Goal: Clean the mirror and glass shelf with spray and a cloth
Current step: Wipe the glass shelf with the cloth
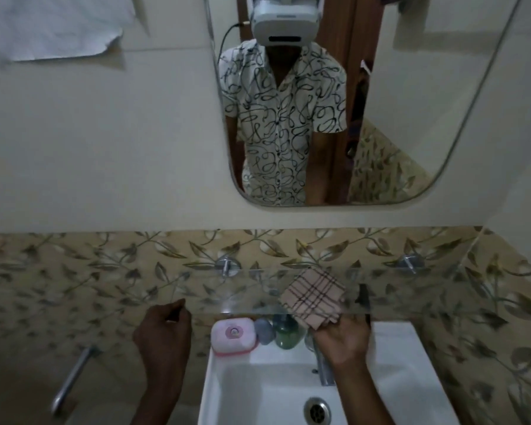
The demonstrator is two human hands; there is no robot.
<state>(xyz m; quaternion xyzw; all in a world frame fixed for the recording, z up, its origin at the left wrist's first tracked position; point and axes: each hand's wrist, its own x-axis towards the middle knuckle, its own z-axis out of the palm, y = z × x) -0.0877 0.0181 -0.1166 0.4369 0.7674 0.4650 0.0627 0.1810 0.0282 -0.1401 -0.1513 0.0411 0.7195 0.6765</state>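
Observation:
A rounded mirror (411, 96) hangs on the wall and reflects a person in a patterned shirt. Below it a clear glass shelf (249, 292) sits on two metal brackets (227, 266) above the sink. A beige checked cloth (313, 297) lies folded on the shelf's right part and hangs over the front edge. My right hand (341, 342) grips the cloth from below. My left hand (163, 329) has its fingers curled at the shelf's left front corner and touches it; whether it pinches the glass is unclear. No spray bottle is in view.
A white sink (396, 378) with a metal tap (324, 366) and drain (317, 411) lies under the shelf. On its back rim stand a pink soap box (233, 336), a grey item (263, 329) and a green bottle (285, 332). A metal bar (71, 378) juts from the lower left wall.

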